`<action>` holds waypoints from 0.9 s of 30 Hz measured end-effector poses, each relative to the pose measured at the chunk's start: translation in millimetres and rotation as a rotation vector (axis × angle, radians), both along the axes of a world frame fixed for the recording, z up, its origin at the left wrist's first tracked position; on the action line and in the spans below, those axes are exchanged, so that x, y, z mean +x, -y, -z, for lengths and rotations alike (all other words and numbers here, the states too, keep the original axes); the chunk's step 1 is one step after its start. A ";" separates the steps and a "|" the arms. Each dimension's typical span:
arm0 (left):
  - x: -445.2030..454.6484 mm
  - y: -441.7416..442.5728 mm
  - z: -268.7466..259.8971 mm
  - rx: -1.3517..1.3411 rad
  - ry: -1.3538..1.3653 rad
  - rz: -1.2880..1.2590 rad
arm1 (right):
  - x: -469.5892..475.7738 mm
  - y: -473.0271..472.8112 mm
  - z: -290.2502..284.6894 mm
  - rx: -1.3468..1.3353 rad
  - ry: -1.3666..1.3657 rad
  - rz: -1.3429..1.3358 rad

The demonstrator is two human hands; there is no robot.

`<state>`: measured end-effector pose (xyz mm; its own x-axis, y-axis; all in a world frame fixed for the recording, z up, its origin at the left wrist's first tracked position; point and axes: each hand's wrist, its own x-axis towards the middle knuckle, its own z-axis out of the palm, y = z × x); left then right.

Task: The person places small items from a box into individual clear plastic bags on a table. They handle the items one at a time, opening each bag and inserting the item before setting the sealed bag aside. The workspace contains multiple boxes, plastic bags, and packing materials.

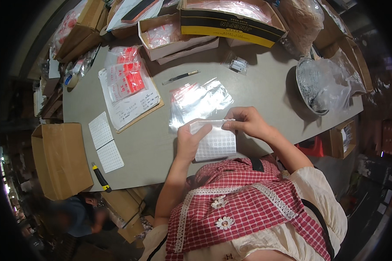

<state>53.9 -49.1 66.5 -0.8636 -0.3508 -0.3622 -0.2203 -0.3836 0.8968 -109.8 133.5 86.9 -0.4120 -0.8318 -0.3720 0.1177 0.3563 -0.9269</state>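
Between my hands is a white sheet of round stickers (215, 143), held just above the table's near edge. My left hand (191, 138) grips its left side, with the thumb lying across the upper part. At the sheet's top right corner, my right hand (245, 122) pinches the edge between thumb and fingers. Just beyond the sheet lies a fanned pile of clear zip-lock bags (199, 101), shiny under the light. A pen (181, 77) rests past that pile. Further right is a small clear bag with white parts (237, 64).
On the left are a clipboard with papers (130, 112), red-printed bags (127, 76), label sheets (106, 142), a utility knife (101, 177) and a cardboard box (63, 160). A metal bowl (308, 86) stands right. Open boxes (232, 27) line the back. Another person (80, 217) is at lower left.
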 end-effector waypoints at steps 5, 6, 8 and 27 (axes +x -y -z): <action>-1.8 -11.6 10.5 -0.496 0.011 -0.049 | -1.2 5.7 1.2 -0.150 -0.769 -0.045; -1.9 -12.4 7.2 -0.521 0.028 -0.033 | -1.7 7.5 -5.7 -0.183 -0.852 -0.070; -2.2 -13.1 -2.3 -0.571 0.064 -0.002 | -1.4 8.7 -9.3 -0.195 -0.931 -0.137; -12.7 -24.5 21.5 -1.031 0.045 0.016 | -78.7 63.3 44.3 0.088 -1.004 -0.293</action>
<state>41.2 -24.6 45.0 -0.8638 -0.4981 0.0760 -0.2604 0.5704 0.7790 -188.5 70.2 42.6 -0.3514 -0.9356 -0.0344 -0.7931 0.3170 -0.5202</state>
